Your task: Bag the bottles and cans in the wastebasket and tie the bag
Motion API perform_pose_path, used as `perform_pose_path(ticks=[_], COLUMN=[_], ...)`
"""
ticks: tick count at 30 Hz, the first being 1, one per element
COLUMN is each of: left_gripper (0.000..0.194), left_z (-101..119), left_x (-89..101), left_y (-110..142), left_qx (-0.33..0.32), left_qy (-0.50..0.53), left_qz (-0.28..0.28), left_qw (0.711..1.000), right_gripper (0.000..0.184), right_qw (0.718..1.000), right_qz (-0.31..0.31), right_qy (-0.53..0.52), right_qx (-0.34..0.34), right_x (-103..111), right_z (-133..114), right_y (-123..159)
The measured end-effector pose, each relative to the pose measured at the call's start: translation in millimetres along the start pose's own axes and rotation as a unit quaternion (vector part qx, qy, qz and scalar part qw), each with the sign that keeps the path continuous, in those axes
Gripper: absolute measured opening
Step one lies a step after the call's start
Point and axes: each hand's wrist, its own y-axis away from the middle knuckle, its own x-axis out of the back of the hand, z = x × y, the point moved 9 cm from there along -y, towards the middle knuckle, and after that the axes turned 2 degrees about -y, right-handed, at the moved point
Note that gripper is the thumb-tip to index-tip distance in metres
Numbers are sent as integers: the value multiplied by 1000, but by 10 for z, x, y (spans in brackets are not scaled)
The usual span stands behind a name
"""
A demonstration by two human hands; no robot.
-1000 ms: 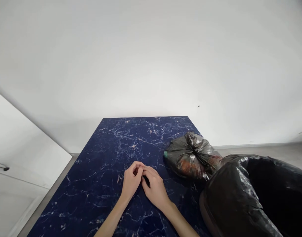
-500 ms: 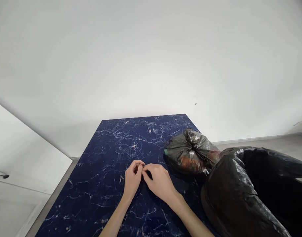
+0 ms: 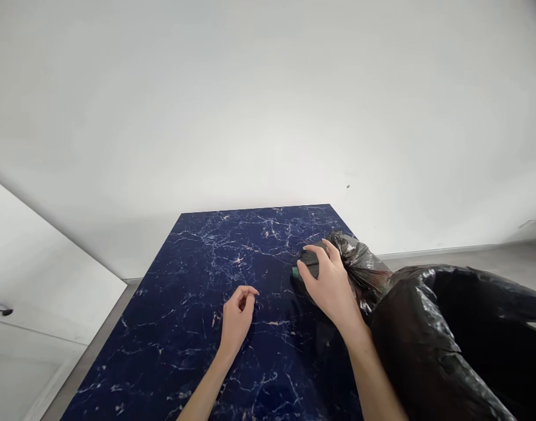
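Observation:
Over the blue marbled table [image 3: 162, 327], my left hand [image 3: 238, 313] is closed in a loose curl, index finger and thumb near each other. Whatever may be in its grip is hidden or too small to make out. To its right, my right hand [image 3: 331, 286] is open, fingers spread and slightly bent, above the left part of a tied black plastic bag [image 3: 364, 260]. Whether its fingertips touch the bag I cannot tell. Reddish contents show faintly through the bag's film. A small green piece [image 3: 295, 272] shows at its left edge, beside my right thumb.
A bin lined with a black bag [image 3: 417, 345] stands at the table's right side, its mouth gaping. Behind the table rises a white wall [image 3: 259, 117]. A white door or cabinet with a dark handle [image 3: 0, 309] is at the left.
My right hand has left the fingertips of my left hand, opened, and moved right and forward over the tied bag. My left hand has stayed almost in place.

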Motion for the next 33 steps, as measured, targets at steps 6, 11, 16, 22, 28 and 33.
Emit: perform_pose_path(ticks=[6, 11, 16, 22, 28, 33], left_gripper=[30, 31, 30, 30, 30, 29], left_z=[-20, -12, 22, 24, 40, 76], left_x=[-19, -17, -14, -13, -13, 1], left_y=[-4, 7, 13, 15, 23, 30], left_qx=[3, 1, -3, -6, -10, -20], left_qy=[-3, -6, -11, -13, -16, -19], left_qz=[-4, -4, -5, -4, -4, 7], left_qw=[1000, 1000, 1000, 1000, 1000, 1000], right_gripper=[48, 53, 60, 60, 61, 61], right_qw=[992, 982, 974, 973, 976, 978], right_qz=[-15, -58, -84, -115, -145, -173], right_qy=[100, 145, 164, 160, 136, 95], right_qx=[-77, -110, -135, -121, -91, -63], right_x=[-55, -177, -252, -344, -431, -527], right_z=[283, 393, 458, 415, 220, -21], right_y=[-43, -44, -40, -2, 63, 154])
